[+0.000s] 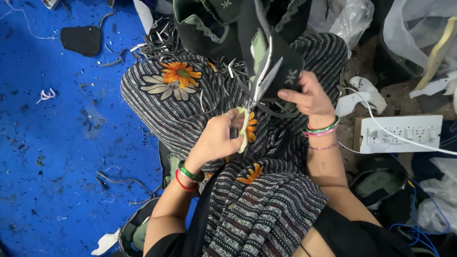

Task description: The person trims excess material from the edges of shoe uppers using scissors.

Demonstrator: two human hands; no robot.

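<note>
My left hand [215,139] is closed around the pale green handles of a pair of scissors [256,93], whose blades point up into a black fabric piece with pale green lining [281,62]. My right hand [308,97] pinches that piece by its lower right edge and holds it above my lap. The blades are partly open, with the edge of the piece between them. Thin black trimmings hang just below the cut. Both wrists wear green, red and pink bangles. My lap is covered in striped cloth with orange flowers [181,90].
A pile of similar black and green pieces [209,24] lies beyond my knees, with cut strips [157,45] around it. A white power strip [400,134] with a white cable sits on the right. Plastic bags [409,28] lie at the upper right. The blue floor [62,143] holds a black scrap [82,40].
</note>
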